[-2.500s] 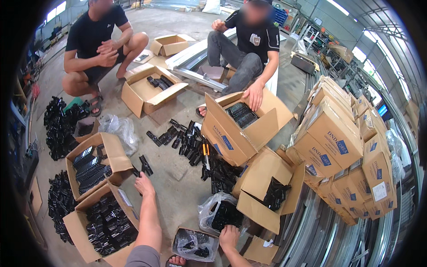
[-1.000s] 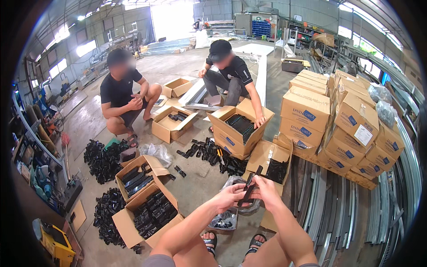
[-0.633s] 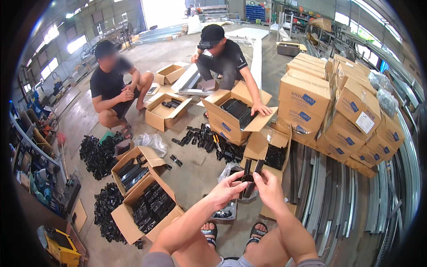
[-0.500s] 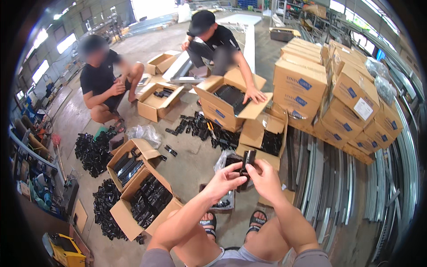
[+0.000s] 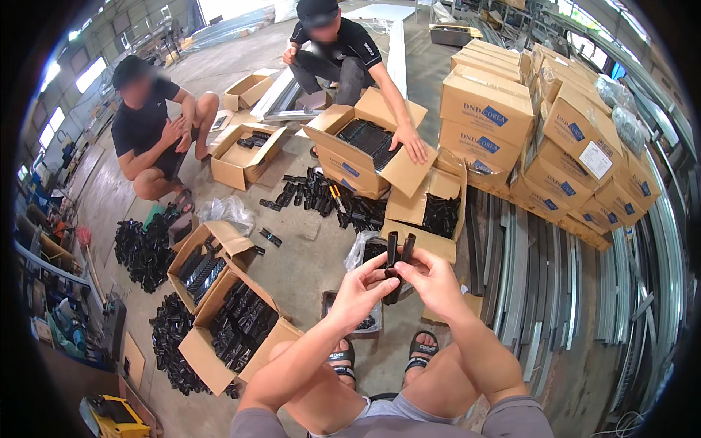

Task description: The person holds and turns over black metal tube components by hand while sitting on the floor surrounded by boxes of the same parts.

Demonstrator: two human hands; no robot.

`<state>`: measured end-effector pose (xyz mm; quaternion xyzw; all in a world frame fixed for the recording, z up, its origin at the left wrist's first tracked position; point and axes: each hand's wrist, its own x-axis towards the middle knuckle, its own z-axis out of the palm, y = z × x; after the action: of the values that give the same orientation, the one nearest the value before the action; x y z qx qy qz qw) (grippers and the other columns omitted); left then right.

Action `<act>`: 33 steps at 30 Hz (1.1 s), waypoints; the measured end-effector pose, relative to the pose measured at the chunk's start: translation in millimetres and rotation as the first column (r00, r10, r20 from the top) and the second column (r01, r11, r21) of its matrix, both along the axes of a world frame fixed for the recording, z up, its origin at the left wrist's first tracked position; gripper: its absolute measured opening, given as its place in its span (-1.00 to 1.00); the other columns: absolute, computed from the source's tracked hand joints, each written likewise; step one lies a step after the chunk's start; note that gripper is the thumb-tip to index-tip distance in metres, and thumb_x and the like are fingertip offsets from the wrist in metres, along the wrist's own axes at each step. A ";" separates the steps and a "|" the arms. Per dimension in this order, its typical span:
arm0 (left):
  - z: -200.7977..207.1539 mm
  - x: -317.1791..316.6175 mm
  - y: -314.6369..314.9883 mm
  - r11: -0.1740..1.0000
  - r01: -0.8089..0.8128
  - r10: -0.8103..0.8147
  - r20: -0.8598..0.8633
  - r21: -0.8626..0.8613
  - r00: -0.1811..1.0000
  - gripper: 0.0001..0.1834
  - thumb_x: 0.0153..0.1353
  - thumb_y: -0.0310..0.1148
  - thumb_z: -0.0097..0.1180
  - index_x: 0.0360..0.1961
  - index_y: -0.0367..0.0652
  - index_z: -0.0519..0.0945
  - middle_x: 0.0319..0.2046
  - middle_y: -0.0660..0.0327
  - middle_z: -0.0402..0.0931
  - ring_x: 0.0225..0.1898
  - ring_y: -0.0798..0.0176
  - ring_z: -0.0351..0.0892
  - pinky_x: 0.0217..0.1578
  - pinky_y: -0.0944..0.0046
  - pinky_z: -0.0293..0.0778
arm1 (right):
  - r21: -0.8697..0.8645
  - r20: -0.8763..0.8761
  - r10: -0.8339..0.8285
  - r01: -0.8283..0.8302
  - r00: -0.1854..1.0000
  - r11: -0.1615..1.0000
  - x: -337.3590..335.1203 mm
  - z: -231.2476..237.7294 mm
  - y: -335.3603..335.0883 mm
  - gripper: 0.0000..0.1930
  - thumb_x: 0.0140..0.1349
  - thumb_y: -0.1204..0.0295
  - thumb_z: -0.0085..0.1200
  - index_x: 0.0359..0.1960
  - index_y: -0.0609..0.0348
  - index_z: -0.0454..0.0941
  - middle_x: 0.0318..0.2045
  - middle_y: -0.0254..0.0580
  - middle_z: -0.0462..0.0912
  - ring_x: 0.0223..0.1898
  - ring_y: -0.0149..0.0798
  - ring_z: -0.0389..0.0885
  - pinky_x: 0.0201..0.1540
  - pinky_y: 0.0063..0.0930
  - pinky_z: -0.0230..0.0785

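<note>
Between my left hand (image 5: pixel 363 292) and my right hand (image 5: pixel 432 283) is a glossy black channel-shaped fitting (image 5: pixel 394 252), held upright in front of my knees. Two parallel walls rise from it with a gap between them. The fingers and thumbs of both hands pinch its lower part, hiding some of it. Just beyond my hands stands an open carton (image 5: pixel 454 237) of black parts. Below the fitting, a small tray (image 5: pixel 376 321) with black pieces sits on the floor, partly covered by my left hand.
Two open cartons (image 5: pixel 241 321) of black parts stand at left, beside heaps of black fittings (image 5: pixel 171 347). A co-worker's hand (image 5: pixel 410 142) rests on a carton flap ahead; another person (image 5: pixel 157 131) squats at left. Stacked boxes (image 5: pixel 485 109) and metal profiles (image 5: pixel 533 306) lie to the right.
The fitting has turned in my fingers, so its two walls and the gap now show. My hands stay closed on it. The view has shifted slightly.
</note>
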<state>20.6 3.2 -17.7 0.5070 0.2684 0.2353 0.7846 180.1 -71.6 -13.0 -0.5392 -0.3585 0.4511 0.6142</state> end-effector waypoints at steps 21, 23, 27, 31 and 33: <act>2.4 -3.6 -4.5 0.920 0.075 -0.007 -0.175 0.384 0.985 -0.38 0.20 -0.50 0.32 0.27 -0.27 0.36 -0.21 0.15 0.66 -0.19 0.43 0.60 -0.15 0.34 0.54 | -0.041 -0.021 -0.049 0.048 0.999 0.998 2.4 12.2 0.8 -0.77 0.35 0.40 0.18 -0.11 0.33 0.59 -0.29 -0.34 0.67 -0.29 -0.59 0.56 -0.19 -0.63 0.43; -7.3 -6.0 -0.1 0.930 0.088 -0.044 -0.130 0.357 0.991 -0.40 0.20 -0.50 0.31 0.23 -0.31 0.36 -0.17 0.13 0.66 -0.16 0.41 0.62 -0.13 0.33 0.55 | -0.034 0.000 -0.032 0.032 0.999 0.999 -0.1 13.5 1.2 -0.77 0.35 0.40 0.17 -0.11 0.34 0.59 -0.28 -0.33 0.68 -0.28 -0.58 0.56 -0.19 -0.63 0.43; -11.1 -7.4 5.8 0.973 0.182 -0.161 -0.145 0.141 0.976 -0.40 0.20 -0.56 0.30 0.25 -0.34 0.35 -0.07 0.11 0.60 -0.12 0.39 0.58 -0.07 0.31 0.56 | -0.042 0.062 -0.016 0.019 0.998 0.999 -1.5 9.7 0.4 -0.78 0.35 0.43 0.17 -0.10 0.36 0.60 -0.26 -0.30 0.69 -0.27 -0.57 0.58 -0.19 -0.63 0.45; -6.0 -9.0 8.7 0.966 0.199 -0.166 -0.194 0.164 0.967 -0.38 0.19 -0.57 0.32 0.26 -0.37 0.36 -0.13 0.11 0.63 -0.14 0.39 0.59 -0.07 0.32 0.57 | -0.022 0.026 -0.060 0.060 0.998 0.998 -4.1 5.9 2.6 -0.77 0.35 0.43 0.17 -0.09 0.37 0.60 -0.26 -0.30 0.69 -0.28 -0.57 0.58 -0.19 -0.64 0.44; -9.6 -9.7 6.8 0.975 0.154 -0.128 -0.161 0.158 0.979 -0.36 0.17 -0.52 0.34 0.26 -0.36 0.37 -0.18 0.15 0.64 -0.20 0.45 0.56 -0.14 0.36 0.55 | -0.040 0.067 -0.088 0.091 0.994 0.995 -4.4 4.2 4.2 -0.76 0.35 0.43 0.17 -0.08 0.36 0.60 -0.28 -0.32 0.68 -0.29 -0.58 0.56 -0.22 -0.64 0.43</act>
<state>10.9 10.0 -27.3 0.6060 0.2687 0.1623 0.7309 175.7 -67.4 -8.8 -0.5824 -0.3441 0.4126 0.6100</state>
